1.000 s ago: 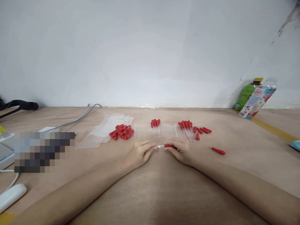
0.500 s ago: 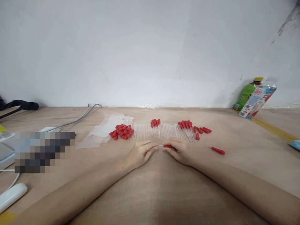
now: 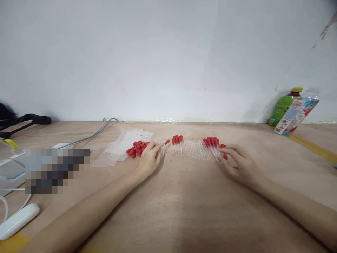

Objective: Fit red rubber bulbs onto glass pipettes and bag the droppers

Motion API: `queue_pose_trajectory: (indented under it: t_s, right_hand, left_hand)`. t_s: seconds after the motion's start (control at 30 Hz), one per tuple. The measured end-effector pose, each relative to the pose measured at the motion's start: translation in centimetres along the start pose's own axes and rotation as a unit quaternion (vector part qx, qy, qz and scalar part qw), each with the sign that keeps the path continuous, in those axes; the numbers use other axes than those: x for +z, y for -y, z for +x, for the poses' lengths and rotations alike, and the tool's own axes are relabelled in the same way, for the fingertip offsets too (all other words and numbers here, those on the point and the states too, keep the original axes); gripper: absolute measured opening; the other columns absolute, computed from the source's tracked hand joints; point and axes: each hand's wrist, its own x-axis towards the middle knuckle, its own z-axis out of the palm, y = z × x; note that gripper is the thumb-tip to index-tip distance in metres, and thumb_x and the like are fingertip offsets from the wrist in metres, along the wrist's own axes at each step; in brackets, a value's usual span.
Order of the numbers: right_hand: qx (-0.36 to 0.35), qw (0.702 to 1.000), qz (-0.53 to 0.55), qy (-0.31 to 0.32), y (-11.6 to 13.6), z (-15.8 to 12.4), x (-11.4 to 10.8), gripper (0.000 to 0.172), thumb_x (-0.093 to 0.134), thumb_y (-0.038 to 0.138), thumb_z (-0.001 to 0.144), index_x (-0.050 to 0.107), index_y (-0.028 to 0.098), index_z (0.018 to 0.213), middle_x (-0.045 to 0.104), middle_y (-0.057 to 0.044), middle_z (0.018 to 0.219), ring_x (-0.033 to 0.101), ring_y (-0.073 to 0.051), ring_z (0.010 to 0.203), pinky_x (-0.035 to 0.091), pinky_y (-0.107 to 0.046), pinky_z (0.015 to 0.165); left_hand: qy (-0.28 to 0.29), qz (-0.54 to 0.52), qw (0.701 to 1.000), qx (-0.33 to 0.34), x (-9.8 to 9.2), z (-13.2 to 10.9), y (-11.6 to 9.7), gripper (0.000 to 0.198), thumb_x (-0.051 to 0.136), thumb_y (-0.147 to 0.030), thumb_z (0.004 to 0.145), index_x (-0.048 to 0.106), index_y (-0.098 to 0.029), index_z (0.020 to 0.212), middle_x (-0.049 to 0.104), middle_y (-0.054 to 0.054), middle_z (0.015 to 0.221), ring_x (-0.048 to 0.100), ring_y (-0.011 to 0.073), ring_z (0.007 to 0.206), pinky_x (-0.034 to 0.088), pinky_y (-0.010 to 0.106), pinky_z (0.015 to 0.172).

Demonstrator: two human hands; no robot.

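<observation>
A row of clear glass dropper tubes (image 3: 193,149) lies across the wooden table (image 3: 184,211), some fitted with red rubber bulbs (image 3: 177,139). A heap of loose red bulbs (image 3: 137,147) sits at the row's left end. My left hand (image 3: 149,157) is beside that heap and pinches a finished dropper (image 3: 165,143), its red bulb pointing away over the row's left part. My right hand (image 3: 237,162) rests at the row's right end, by another bulb-fitted group (image 3: 211,141). Its thumb and forefinger close round a loose red bulb (image 3: 225,156).
Empty clear plastic bags (image 3: 118,149) lie left of the heap. A grey cable (image 3: 92,135), a white device (image 3: 17,222) and a blurred-out patch are at the left. A green bottle (image 3: 284,105) and a clear labelled bottle (image 3: 296,111) lean on the white wall at the right.
Both hands have parted from the middle of the table. The left carried the joined dropper up to the row. The right went right to the loose bulbs. The view shifted slightly.
</observation>
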Motion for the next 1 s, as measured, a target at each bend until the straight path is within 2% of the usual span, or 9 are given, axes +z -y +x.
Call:
queue_pose_trajectory:
  t_s: [0.07, 0.17, 0.3, 0.5, 0.63, 0.8, 1.0]
  right_hand:
    - [0.001, 0.999, -0.045, 0.016, -1.4, -1.1, -1.2, 0.021, 0.052, 0.025, 0.077, 0.058, 0.020, 0.097, 0.059, -0.008, 0.091, 0.056, -0.020, 0.084, 0.045, -0.035, 0.076]
    - [0.026, 0.995, -0.094, 0.007, -2.7, -2.3, -2.5, 0.021, 0.051, 0.026, 0.077, 0.059, 0.019, 0.096, 0.060, -0.008, 0.092, 0.056, -0.020, 0.085, 0.045, -0.035, 0.077]
    - [0.066, 0.991, -0.119, -0.002, -3.3, -2.8, -2.9, 0.023, 0.050, 0.027, 0.078, 0.058, 0.019, 0.098, 0.058, -0.008, 0.091, 0.056, -0.019, 0.082, 0.046, -0.032, 0.073]
    - [0.088, 0.987, -0.136, 0.009, -3.4, -2.7, -3.0, 0.021, 0.051, 0.032, 0.078, 0.059, 0.019, 0.092, 0.059, -0.007, 0.088, 0.057, -0.017, 0.072, 0.043, -0.030, 0.067]
    - [0.128, 0.981, -0.142, 0.031, -3.7, -3.0, -3.3, 0.022, 0.052, 0.037, 0.077, 0.061, 0.019, 0.085, 0.063, -0.006, 0.086, 0.057, -0.016, 0.065, 0.040, -0.033, 0.066]
    - [0.173, 0.973, -0.122, 0.092, -4.2, -3.1, -3.8, 0.026, 0.051, 0.045, 0.076, 0.062, 0.022, 0.079, 0.064, -0.004, 0.078, 0.057, -0.020, 0.073, 0.039, -0.031, 0.062]
    - [0.245, 0.944, -0.085, 0.204, -4.4, -3.2, -4.6, 0.036, 0.051, 0.056, 0.071, 0.065, 0.024, 0.079, 0.065, -0.003, 0.074, 0.055, -0.016, 0.056, 0.038, -0.028, 0.050]
  left_hand:
    - [0.003, 0.042, 0.999, 0.004, 0.5, 0.7, 0.7, 0.023, 0.042, -0.012, 0.083, 0.058, -0.016, 0.099, 0.055, 0.004, 0.080, 0.054, 0.0144, 0.070, 0.044, 0.025, 0.063]
    - [0.025, 0.090, 0.995, 0.036, 1.6, 1.8, 1.0, 0.021, 0.040, -0.013, 0.085, 0.056, -0.016, 0.098, 0.055, 0.005, 0.083, 0.054, 0.0145, 0.068, 0.043, 0.024, 0.059]
    - [0.054, 0.129, 0.987, 0.075, 3.2, 2.8, 0.5, 0.018, 0.037, -0.011, 0.085, 0.053, -0.015, 0.090, 0.055, 0.005, 0.080, 0.054, 0.0164, 0.071, 0.042, 0.025, 0.061]
    - [0.099, 0.120, 0.986, 0.054, 3.9, 2.9, -0.9, 0.017, 0.036, -0.011, 0.083, 0.052, -0.015, 0.085, 0.055, 0.006, 0.078, 0.054, 0.0166, 0.065, 0.041, 0.026, 0.055]
    - [0.087, 0.069, 0.993, 0.047, 3.9, 2.2, -1.1, 0.015, 0.038, -0.017, 0.084, 0.053, -0.015, 0.087, 0.056, 0.007, 0.081, 0.055, 0.0163, 0.066, 0.041, 0.025, 0.055]
    - [0.094, 0.046, 0.993, 0.061, 3.7, 1.8, -1.2, 0.015, 0.044, -0.022, 0.083, 0.054, -0.015, 0.090, 0.057, 0.006, 0.080, 0.055, 0.0163, 0.066, 0.043, 0.026, 0.057]
    - [0.096, 0.033, 0.991, 0.086, 3.4, 1.8, -1.1, 0.014, 0.044, -0.021, 0.083, 0.057, -0.016, 0.080, 0.058, 0.005, 0.072, 0.053, 0.0188, 0.075, 0.043, 0.031, 0.068]
